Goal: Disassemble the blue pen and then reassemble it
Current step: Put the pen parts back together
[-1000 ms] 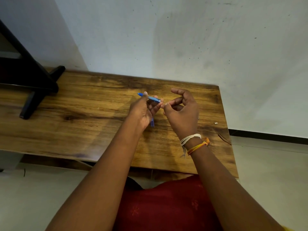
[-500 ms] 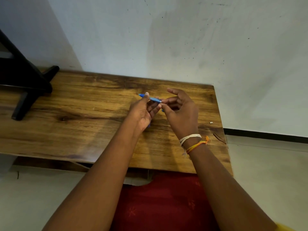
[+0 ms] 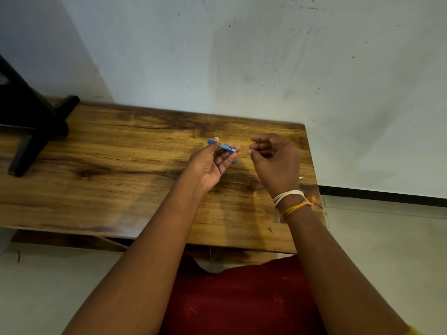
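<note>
head view: the left hand (image 3: 208, 163) is raised over the wooden bench (image 3: 116, 165), palm turned up toward the camera. its grip is closed on the pen barrel (image 3: 223, 147): the thumb lies across the barrel near its far left end and the curled fingers support it from below. the barrel is blue, tilted slightly down to the right, with a pale open end pointing at the right hand (image 3: 275, 163). a second small blue piece (image 3: 234, 161) shows just under the left fingers, near their tips; whether it rests on the bench or is held by those fingers cannot be told.

the right hand hangs just beside the barrel's open end, apart from it with a clear gap. its fingers are curled and the thumb and forefinger tips are drawn together as in a pinch; anything between them is too small to see, so whether this grip holds a part cannot be told. white and orange threads (image 3: 294, 201) wrap the right wrist.

a tiny white piece (image 3: 301, 177) lies on the bench near its right edge, well apart from both hands. a black stand (image 3: 31, 122) sits at the bench's far left. a red garment (image 3: 242, 303) fills the bottom, below the bench's near edge.
</note>
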### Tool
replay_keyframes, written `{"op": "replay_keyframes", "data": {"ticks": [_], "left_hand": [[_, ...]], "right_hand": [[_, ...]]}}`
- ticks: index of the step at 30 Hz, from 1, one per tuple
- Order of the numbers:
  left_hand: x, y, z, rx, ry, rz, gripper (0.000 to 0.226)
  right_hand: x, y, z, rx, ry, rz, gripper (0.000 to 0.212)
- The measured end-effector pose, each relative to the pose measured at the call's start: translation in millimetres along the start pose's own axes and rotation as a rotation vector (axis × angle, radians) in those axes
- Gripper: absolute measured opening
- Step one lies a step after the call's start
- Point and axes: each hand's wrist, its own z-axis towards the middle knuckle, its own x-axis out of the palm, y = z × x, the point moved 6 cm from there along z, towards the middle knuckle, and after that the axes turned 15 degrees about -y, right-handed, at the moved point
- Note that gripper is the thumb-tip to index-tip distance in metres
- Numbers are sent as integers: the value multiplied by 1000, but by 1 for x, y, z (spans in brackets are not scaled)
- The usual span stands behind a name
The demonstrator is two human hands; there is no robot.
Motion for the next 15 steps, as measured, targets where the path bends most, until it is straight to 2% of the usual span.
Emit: {"op": "replay_keyframes", "data": {"ticks": [5, 11, 15], "left_hand": [[6, 8, -4, -33, 31, 26, 22], [15, 15, -7, -31, 77, 53, 16], [23, 21, -7, -18, 114, 55, 9]], "right_hand": [[-26, -23, 17, 112, -112, -150, 14], [-54, -46, 22, 225, -168, -356, 17], [-68, -68, 25, 329, -123, -498, 18]]}}
